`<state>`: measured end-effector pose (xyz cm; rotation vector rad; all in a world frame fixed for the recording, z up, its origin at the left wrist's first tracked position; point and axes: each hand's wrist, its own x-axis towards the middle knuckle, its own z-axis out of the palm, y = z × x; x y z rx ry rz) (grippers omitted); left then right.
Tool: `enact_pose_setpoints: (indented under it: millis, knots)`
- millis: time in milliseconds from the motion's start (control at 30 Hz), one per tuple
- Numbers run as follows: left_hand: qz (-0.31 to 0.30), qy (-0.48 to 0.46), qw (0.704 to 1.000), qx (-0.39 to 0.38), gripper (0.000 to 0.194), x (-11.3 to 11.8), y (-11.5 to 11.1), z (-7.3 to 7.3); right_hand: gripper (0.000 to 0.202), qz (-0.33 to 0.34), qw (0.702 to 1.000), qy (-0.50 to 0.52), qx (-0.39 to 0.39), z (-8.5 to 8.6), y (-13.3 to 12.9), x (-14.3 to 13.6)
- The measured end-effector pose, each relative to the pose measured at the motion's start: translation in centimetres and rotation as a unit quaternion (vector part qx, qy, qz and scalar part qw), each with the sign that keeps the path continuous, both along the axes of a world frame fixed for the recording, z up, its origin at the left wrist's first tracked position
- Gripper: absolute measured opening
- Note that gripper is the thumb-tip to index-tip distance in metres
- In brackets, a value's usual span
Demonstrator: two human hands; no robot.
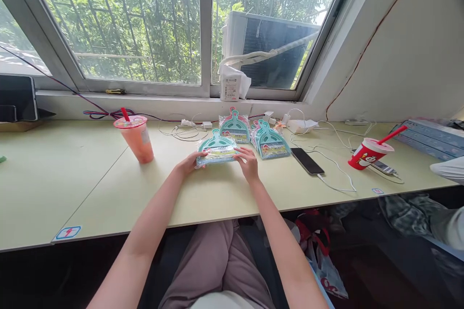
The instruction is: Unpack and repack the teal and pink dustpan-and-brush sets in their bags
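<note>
A teal mini dustpan set [217, 148] in clear plastic wrap is held tilted just above the table, its handle pointing toward the window. My left hand [188, 163] grips its left edge, and the fingers of my right hand [248, 163] close on its right edge. Behind it, more wrapped dustpan sets [235, 130], teal with pink ones at the back, lean near the windowsill. To the right of my right hand rests another stack of wrapped teal dustpan sets [271, 144].
On the left stands a cup of pinkish-orange drink [136, 140] with a red straw. A black phone [307, 161] on a charging cable and a red cup [370, 153] are to the right. Cables and chargers run along the back. Another person's sleeve [449, 169] shows at far right.
</note>
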<state>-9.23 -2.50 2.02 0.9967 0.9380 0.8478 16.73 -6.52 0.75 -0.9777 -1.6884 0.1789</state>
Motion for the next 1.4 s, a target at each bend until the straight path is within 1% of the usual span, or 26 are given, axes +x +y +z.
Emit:
enact_pose_setpoints:
  millis: [100,200,267,333,400,467,500,667,733,800,900,967,1033,1067,1133,1200,1333,1400]
  knots:
    - [-0.080,0.039,0.996,0.029,0.033,-0.2,-0.4,0.1,0.014,0.025,0.995,0.079,-0.047,0.1,0.1,0.1]
    - [-0.153,0.079,0.984,0.050,0.043,-0.4,-0.7,0.2,0.010,0.020,0.989,0.126,-0.071,0.2,0.0,0.1]
    - [-0.167,0.102,0.979,0.055,0.047,-0.3,-0.7,0.2,0.010,0.010,0.990,0.118,-0.081,0.0,0.1,0.1]
    - [-0.174,0.116,0.976,0.060,0.047,-0.2,-0.7,0.2,0.013,-0.009,0.993,0.089,-0.077,-0.2,0.2,0.1]
    - [-0.176,0.118,0.975,0.068,0.044,0.0,-0.6,0.2,0.013,-0.039,0.995,0.063,-0.061,-0.6,0.4,0.1]
    - [-0.172,0.122,0.975,0.065,0.044,0.2,-0.6,0.0,0.015,-0.063,0.995,0.059,-0.048,-1.2,0.8,0.2]
    - [-0.167,0.123,0.976,0.060,0.044,0.4,-0.7,-0.1,0.017,-0.063,0.995,0.060,-0.049,-1.5,1.1,0.2]
    - [-0.139,0.110,0.983,0.046,0.046,1.3,-0.7,-0.8,0.034,-0.009,0.992,0.087,-0.093,-2.7,2.4,0.2]
    - [-0.128,0.107,0.985,0.045,0.043,1.5,-0.7,-0.8,0.038,-0.015,0.988,0.117,-0.103,-2.7,2.5,0.2]
    - [-0.110,0.095,0.989,0.037,0.041,1.5,-0.6,-0.7,0.039,-0.011,0.985,0.135,-0.103,-2.3,2.3,0.2]
    - [-0.054,0.065,0.996,0.023,0.039,1.1,-0.4,-0.5,0.047,0.023,0.983,0.146,-0.105,-1.6,1.7,0.4]
    - [-0.022,0.052,0.998,0.024,0.036,0.7,-0.2,-0.4,0.054,0.039,0.980,0.152,-0.122,-1.3,1.4,0.5]
    - [-0.012,0.046,0.998,0.029,0.031,0.3,0.0,-0.5,0.062,0.037,0.977,0.148,-0.150,-1.3,1.3,0.7]
    - [-0.015,0.046,0.998,0.030,0.029,0.2,0.1,-0.5,0.062,0.036,0.976,0.142,-0.164,-1.3,1.4,0.7]
    - [-0.028,0.054,0.998,0.032,0.028,0.2,0.1,-0.5,0.048,0.036,0.973,0.133,-0.185,-1.6,1.6,0.8]
    - [-0.053,0.073,0.995,0.030,0.030,0.4,-0.2,-0.4,0.037,0.037,0.969,0.146,-0.196,-1.8,1.8,0.9]
    - [-0.118,0.111,0.986,0.028,0.036,1.1,-1.1,0.3,0.038,0.024,0.963,0.189,-0.191,-1.7,2.0,1.1]
    - [-0.127,0.114,0.985,0.027,0.035,1.3,-1.4,0.7,0.044,0.026,0.964,0.193,-0.184,-1.4,1.9,1.3]
